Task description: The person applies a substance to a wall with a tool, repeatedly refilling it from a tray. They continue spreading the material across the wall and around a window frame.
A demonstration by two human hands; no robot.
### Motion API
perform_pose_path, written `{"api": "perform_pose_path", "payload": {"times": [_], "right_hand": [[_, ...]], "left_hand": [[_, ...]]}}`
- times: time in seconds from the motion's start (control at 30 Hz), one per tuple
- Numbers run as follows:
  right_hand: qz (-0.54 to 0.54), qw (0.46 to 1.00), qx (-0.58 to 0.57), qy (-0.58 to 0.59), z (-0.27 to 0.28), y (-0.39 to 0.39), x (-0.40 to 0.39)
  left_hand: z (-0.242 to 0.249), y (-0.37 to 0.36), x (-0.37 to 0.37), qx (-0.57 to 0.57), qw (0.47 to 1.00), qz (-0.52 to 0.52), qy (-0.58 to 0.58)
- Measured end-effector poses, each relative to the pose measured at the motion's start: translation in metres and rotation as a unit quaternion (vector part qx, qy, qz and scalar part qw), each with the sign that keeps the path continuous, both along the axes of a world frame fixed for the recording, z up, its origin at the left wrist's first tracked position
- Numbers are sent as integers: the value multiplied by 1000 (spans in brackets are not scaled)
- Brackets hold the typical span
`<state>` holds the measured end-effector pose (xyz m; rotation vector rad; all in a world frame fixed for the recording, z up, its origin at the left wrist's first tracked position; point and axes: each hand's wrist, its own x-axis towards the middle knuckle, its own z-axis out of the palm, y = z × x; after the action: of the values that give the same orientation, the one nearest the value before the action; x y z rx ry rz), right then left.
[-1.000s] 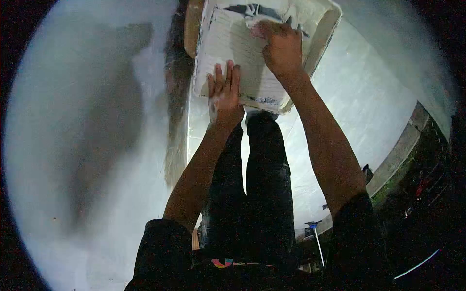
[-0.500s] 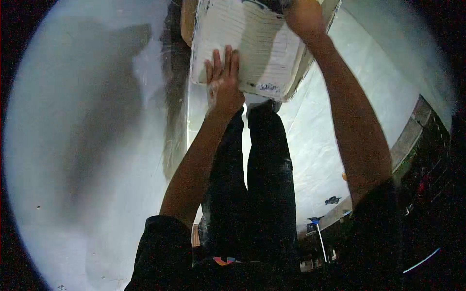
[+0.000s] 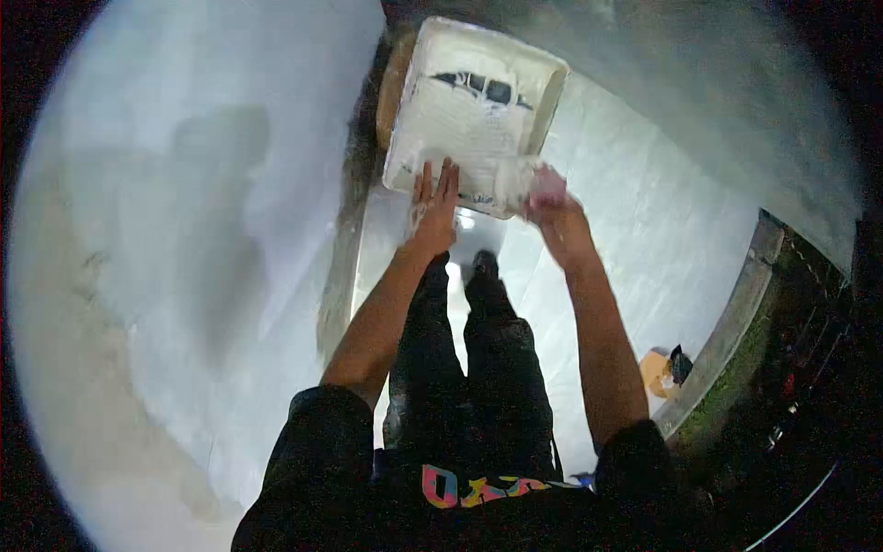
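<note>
A white paint tray (image 3: 552, 87) with a ribbed bottom and a dark smear at its far end lies ahead of me, above my dark trouser legs (image 3: 483, 350). My left hand (image 3: 434, 207) grips the tray's near rim, fingers stretched flat over the edge. At the tray's near right corner my right hand (image 3: 556, 210) closes on a blurred white wad (image 3: 526, 173). What the wad is cannot be made out.
A white wall (image 3: 184, 230) fills the left side and a pale floor (image 3: 644, 230) spreads to the right. A brown rounded thing (image 3: 390, 87) sits behind the tray's left edge. A stone kerb (image 3: 736, 313) runs along the right, with an orange object (image 3: 658, 370) beside it.
My right hand has drawn back from the tray's far end to its near right corner. The tray, tilted up close half a second ago, now lies lower and farther from the camera.
</note>
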<state>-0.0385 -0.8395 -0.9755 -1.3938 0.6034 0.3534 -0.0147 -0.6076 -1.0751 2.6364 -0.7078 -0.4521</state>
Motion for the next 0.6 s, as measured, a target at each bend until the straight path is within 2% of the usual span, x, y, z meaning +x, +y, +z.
{"api": "perform_pose_path", "payload": {"times": [0.03,0.07,0.1,0.17,0.2,0.27,0.37,0.43,0.5,0.6], "right_hand": [[-4,1000,-21,0,30,8,-17],[-5,999,25,-39,18,-2,-43],[-128,962,243,-15,43,9,-51],[-132,937,323,-26,40,4,-88],[-117,935,332,-36,53,8,-94],[-133,924,357,33,79,18,-116],[-87,898,431,-3,99,20,-136],[-67,897,436,15,105,23,-148],[-13,912,410,18,113,36,-169],[59,904,424,2,150,60,-194]], "left_hand": [[11,1,-10,0,1000,2,-16],[24,2,-21,-32,999,31,7],[39,4,-33,-62,996,61,31],[74,10,-59,-68,994,78,18],[88,13,-72,-75,993,91,23],[104,17,-101,-79,992,103,-10],[136,14,-144,-86,987,125,-47],[161,17,-169,-68,986,149,-25],[185,26,-210,-103,976,185,-58],[213,43,-264,-87,962,245,-83]]}}
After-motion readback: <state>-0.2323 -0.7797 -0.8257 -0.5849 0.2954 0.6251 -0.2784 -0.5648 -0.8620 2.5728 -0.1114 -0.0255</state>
